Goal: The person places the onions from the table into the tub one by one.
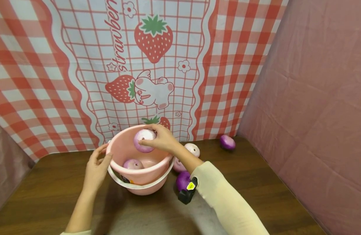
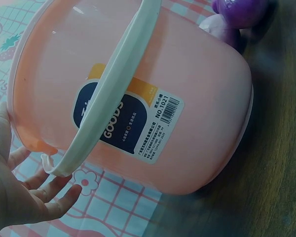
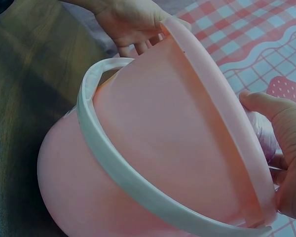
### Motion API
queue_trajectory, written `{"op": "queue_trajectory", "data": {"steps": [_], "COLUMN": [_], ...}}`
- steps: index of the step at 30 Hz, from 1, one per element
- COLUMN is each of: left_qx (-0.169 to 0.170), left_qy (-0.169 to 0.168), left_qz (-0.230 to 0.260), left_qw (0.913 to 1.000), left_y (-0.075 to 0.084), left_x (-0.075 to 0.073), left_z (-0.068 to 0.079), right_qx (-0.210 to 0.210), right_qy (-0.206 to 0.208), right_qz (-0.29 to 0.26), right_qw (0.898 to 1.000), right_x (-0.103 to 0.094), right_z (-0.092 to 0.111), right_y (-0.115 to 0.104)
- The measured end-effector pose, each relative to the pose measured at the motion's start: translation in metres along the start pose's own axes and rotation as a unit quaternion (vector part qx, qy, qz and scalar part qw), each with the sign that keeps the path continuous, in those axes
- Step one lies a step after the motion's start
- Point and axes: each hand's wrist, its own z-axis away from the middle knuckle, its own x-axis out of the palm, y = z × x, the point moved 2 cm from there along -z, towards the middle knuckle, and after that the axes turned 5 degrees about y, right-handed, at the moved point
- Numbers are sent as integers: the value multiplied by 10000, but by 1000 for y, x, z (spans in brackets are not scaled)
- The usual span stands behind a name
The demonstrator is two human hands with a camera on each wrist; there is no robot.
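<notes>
A pink bucket [image 1: 115, 163] with a white handle [image 1: 130, 186] stands on the table, its mouth tipped a little toward me. My left hand [image 1: 97, 166] holds the bucket's left rim, thumb at the edge and fingers outside; the left wrist view shows those fingers beside the handle's end. My right hand [image 1: 164, 139] grips a pale purple onion [image 1: 143, 141] over the bucket's mouth. In the right wrist view that onion [image 3: 264, 132] is mostly hidden behind the rim. Another purple onion [image 1: 133, 164] lies inside the bucket.
Right of the bucket sit a pale onion [image 1: 193, 149], a pinkish one [image 1: 179, 165] partly hidden by my arm, and a dark purple one [image 1: 182, 180]. A further purple onion [image 1: 227, 142] lies at the table's far right. A strawberry-print cloth [image 1: 186, 81] hangs behind.
</notes>
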Motion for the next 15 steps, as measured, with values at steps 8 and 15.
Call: {"op": "queue_trajectory", "data": {"steps": [8, 15], "left_qx": [11, -27], "left_qy": [21, 27], "left_qz": [11, -18], "left_qw": [10000, 10000], "left_y": [0, 0], "left_x": [0, 0], "left_z": [0, 0], "right_qx": [-115, -240], "right_qy": [-3, -53], "right_qz": [15, 53], "right_qw": [9999, 9997], "right_x": [1, 3], "right_z": [0, 0], "right_y": [1, 0]}}
